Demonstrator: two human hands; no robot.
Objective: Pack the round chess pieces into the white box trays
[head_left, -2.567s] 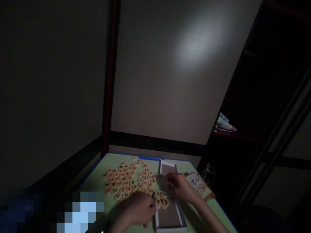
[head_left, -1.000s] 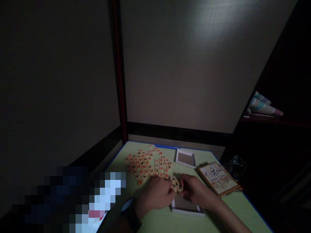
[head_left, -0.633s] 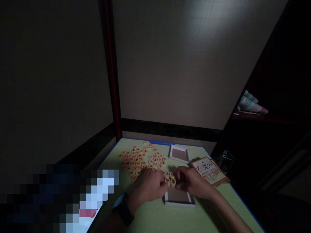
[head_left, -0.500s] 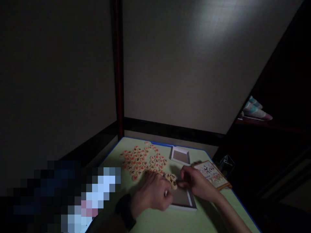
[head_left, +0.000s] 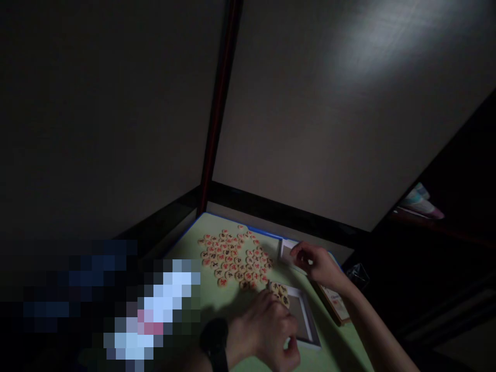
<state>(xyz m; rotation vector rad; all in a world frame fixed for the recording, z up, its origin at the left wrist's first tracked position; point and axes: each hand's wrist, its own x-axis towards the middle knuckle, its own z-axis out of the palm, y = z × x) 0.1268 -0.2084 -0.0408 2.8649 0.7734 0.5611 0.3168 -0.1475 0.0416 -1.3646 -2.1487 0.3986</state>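
Round wooden Chinese chess pieces point(head_left: 232, 253), marked in red or black, lie spread over the green table point(head_left: 329, 338). My left hand point(head_left: 271, 330), a dark watch on its wrist, is curled over the near left side of a shallow white-edged box point(head_left: 312, 320). Several black-marked pieces point(head_left: 279, 292) sit in that box's far left corner, just past my knuckles. Above a second, farther shallow box point(head_left: 281, 251) is my right hand point(head_left: 315, 262), thumb and fingers pinched together. Whatever either hand may hold is hidden or too small to make out.
A flat box with a printed cover point(head_left: 336, 305) lies near the table's right edge, partly behind my right forearm. Walls point(head_left: 287, 129) rise behind the table. A dark shelf with folded cloth point(head_left: 420, 201) stands at right. A pixelated bright patch covers the lower left.
My right hand has moved from the near box up and away to the farther box. My left hand has shifted nearer and to the right. The view has tilted.
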